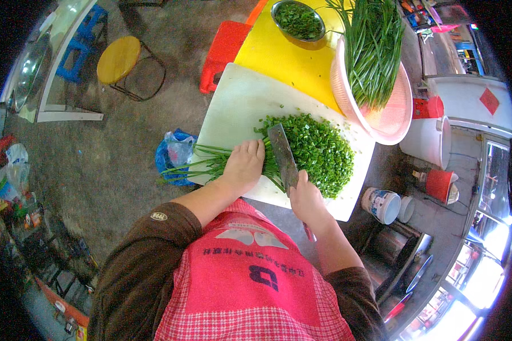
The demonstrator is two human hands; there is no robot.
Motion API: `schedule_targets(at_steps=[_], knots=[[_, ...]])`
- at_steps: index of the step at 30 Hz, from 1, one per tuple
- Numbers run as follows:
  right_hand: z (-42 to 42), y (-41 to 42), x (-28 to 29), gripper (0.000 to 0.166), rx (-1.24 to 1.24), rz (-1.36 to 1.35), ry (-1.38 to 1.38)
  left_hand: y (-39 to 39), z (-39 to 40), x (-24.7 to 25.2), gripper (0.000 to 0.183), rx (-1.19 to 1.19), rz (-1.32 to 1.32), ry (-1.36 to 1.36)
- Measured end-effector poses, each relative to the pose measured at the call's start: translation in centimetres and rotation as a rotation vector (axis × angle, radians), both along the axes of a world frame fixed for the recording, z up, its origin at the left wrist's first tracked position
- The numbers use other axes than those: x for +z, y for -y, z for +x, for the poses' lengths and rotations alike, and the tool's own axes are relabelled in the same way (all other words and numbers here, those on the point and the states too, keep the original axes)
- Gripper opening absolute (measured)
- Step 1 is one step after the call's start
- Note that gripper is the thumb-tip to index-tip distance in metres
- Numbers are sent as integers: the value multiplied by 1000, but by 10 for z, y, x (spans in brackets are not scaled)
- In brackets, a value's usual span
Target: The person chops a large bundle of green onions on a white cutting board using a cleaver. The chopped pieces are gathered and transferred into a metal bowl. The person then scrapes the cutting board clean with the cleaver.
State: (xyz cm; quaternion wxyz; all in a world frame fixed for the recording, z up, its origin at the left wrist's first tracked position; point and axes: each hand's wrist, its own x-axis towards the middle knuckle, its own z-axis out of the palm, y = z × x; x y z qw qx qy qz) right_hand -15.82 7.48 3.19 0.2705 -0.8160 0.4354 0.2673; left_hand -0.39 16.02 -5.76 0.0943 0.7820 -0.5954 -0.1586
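My left hand [246, 164] presses a bunch of garlic chives [215, 164] flat on a white cutting board [234, 102]. The loose ends of the stalks reach past the board's left edge. In my right hand [306, 197] is a cleaver [283, 153], gripped by its handle. Its broad blade stands close to the left fingertips, between the held stalks and a heap of chopped chives [318, 149]. Some small green bits lie scattered around the heap. The blade partly hides the cut ends of the bunch.
Beyond the board is a yellow tabletop [277, 64] with a metal bowl [298, 20] of chopped greens. A pink plastic basket [399, 115] holds long uncut chives [373, 64]. Nearby stand a red stool [226, 49], a blue plastic bag [164, 155], a round stool [118, 59] and several buckets [382, 205].
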Motion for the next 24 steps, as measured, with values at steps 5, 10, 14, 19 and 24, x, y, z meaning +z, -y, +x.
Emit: schedule_targets(at_steps=[5,10,14,19,24], knots=[[22,0,-50,31,29,-79,-19,3,-3,-5,52,0,-43,-44],[26,1,-30,34,113,-131,32,-1,7,4,52,-22,-27,-61],[6,-3,-5,34,-12,-112,65,-7,5,-8,46,-14,-124,35],[-3,-7,2,33,14,-2,2,-5,5,-9,43,-9,-79,-25],[18,-8,-42,34,25,-45,-20,-4,-1,-8,43,10,-124,-35]])
